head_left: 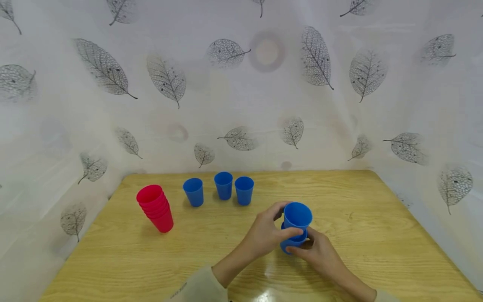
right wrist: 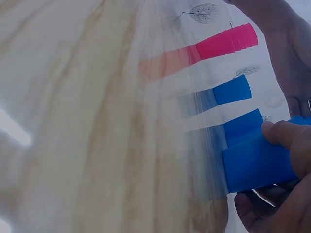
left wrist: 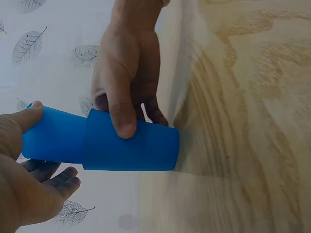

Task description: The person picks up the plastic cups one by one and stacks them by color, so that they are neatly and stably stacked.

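The left hand (head_left: 265,231), half curled, holds the upper blue cup (head_left: 298,217), which sits partly inside the lower blue cup (head_left: 287,244); the right hand (head_left: 321,254), also curled, grips this one on the table (head_left: 347,201).

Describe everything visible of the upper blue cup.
The upper blue cup is plain, smooth and apparently plastic, with a round, open rim and walls that taper downward. It is roughly upright, its narrow end inside the lower blue cup, right of centre in the head view. The left hand grips it; the base is hidden.
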Motion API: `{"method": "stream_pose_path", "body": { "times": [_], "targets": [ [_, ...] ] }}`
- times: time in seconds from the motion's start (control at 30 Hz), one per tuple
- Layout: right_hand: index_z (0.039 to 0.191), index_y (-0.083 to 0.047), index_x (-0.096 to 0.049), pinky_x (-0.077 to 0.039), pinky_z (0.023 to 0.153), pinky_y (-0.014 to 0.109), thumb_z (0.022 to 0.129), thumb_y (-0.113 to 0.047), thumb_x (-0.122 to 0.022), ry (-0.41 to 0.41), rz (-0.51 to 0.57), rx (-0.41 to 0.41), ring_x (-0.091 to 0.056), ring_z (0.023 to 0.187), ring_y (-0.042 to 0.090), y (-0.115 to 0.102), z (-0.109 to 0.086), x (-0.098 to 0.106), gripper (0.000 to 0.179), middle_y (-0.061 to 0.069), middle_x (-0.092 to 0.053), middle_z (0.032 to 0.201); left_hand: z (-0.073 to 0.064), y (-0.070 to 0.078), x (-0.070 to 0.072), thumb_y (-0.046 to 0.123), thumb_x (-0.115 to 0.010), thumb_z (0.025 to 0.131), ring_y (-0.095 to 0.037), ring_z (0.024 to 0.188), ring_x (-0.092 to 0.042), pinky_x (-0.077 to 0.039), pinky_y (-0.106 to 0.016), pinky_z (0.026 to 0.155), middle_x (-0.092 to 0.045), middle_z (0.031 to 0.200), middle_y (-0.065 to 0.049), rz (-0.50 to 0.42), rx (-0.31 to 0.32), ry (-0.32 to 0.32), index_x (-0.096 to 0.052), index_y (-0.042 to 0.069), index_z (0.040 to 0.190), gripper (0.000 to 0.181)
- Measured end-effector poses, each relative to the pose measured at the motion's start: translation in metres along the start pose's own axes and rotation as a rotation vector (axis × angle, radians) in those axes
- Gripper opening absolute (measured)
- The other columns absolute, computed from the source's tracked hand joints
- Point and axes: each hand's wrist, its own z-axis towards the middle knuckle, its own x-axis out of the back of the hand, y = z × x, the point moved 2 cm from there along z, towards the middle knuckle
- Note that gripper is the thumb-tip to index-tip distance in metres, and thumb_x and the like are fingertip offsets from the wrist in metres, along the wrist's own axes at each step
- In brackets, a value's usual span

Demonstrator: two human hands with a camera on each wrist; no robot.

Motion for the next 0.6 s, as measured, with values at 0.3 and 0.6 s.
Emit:
{"method": "stream_pose_path", "body": {
  "times": [0.3,0.6],
  "targets": [
    [0.13,0.01,-0.059,-0.062,0.08,0.028,0.088,-0.016,-0.084,0.002,0.014,0.025,-0.074,0.097,0.027,0.001,-0.001,-0.001,0.055,0.029,-0.067,0.122,-0.007,-0.01,-0.006,0.026,-0.085,0.088,-0.016,0.134,-0.055,-0.043,-0.049,0.114,-0.062,0.141,0.001,0.027,0.004,-0.03,-0.057,0.012,0.145,0.065],
    [0.13,0.009,-0.059,-0.062,0.079,0.029,0.089,-0.016,-0.083,0.0,-0.004,0.044,-0.074,0.096,0.026,0.001,0.0,-0.001,0.055,0.028,-0.067,0.121,-0.008,-0.012,-0.007,0.025,-0.086,0.087,-0.019,0.136,-0.053,-0.044,-0.053,0.113,-0.061,0.144,-0.002,0.06,0.024,-0.021,-0.055,0.01,0.147,0.069]
  ]
}}
